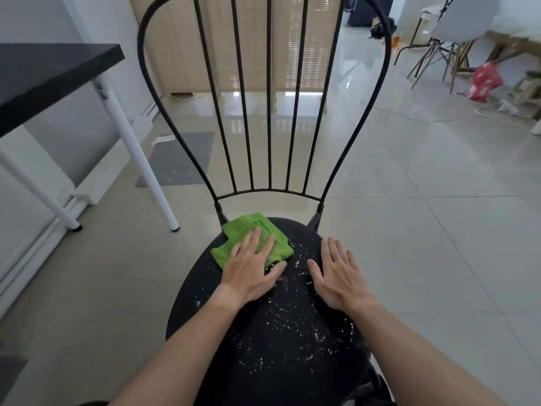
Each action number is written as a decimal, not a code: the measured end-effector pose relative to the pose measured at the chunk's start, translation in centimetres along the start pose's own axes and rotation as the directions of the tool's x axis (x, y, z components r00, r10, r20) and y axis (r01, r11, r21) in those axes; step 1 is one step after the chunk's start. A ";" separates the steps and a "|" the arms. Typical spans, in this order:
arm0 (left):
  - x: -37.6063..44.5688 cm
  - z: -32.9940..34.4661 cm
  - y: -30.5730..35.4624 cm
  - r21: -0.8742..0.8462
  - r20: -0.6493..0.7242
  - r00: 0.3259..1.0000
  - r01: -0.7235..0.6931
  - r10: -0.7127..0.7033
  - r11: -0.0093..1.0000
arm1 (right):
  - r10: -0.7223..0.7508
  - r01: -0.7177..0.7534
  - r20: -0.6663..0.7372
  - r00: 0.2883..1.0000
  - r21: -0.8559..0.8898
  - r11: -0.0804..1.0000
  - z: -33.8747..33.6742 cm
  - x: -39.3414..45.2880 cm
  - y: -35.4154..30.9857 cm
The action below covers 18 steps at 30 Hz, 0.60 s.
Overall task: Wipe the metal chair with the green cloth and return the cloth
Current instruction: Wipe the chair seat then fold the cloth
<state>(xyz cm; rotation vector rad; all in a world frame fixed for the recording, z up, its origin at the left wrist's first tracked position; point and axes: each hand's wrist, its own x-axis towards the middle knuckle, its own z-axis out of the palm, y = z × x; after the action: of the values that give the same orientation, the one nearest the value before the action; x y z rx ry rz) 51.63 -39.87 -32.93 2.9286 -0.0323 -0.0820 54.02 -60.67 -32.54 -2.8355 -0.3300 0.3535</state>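
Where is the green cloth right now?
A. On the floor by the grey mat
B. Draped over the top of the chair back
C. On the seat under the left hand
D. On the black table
C: the green cloth lies at the rear left of the chair seat, and the left hand is pressed flat on it; the right hand rests flat on the bare seat beside it.

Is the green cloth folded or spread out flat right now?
Folded: the green cloth shows layered edges, lying at the back of the chair seat under the flat left hand.
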 end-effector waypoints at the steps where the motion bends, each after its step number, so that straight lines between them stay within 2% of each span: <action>1: 0.7 0.2 0.5 -0.010 0.001 0.998 0.062 -0.062 0.998 | -0.004 0.004 0.000 1.000 0.008 1.000 0.1 0.0 0.1; 4: 2.9 0.8 2.8 -0.036 0.023 0.983 0.183 -0.182 0.983 | -0.032 0.032 -0.016 0.999 0.000 0.999 0.2 0.0 0.7; 7: 3.7 1.4 4.6 -0.024 0.022 0.994 0.108 -0.107 0.994 | -0.062 0.061 -0.028 0.998 -0.048 0.997 0.7 -0.2 1.2; 12: 3.6 1.5 3.9 0.003 0.011 1.000 -0.029 0.029 1.000 | -0.076 0.065 -0.105 0.992 -0.111 0.992 1.4 -0.3 1.3; 15: 2.9 1.2 2.5 0.012 0.031 0.999 -0.039 0.039 0.999 | -0.082 0.070 -0.108 0.991 -0.111 0.991 1.3 -0.3 1.2; 18: 0.8 0.8 -0.3 -0.005 0.036 0.999 0.018 -0.018 1.000 | -0.094 0.081 -0.100 0.990 -0.132 0.988 1.3 -0.5 1.2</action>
<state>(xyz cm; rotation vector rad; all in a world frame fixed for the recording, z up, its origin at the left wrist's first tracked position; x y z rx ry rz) 52.43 -39.80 -33.80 2.9222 -0.0111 -0.1372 53.45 -61.61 -33.95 -2.9380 -0.4690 0.1681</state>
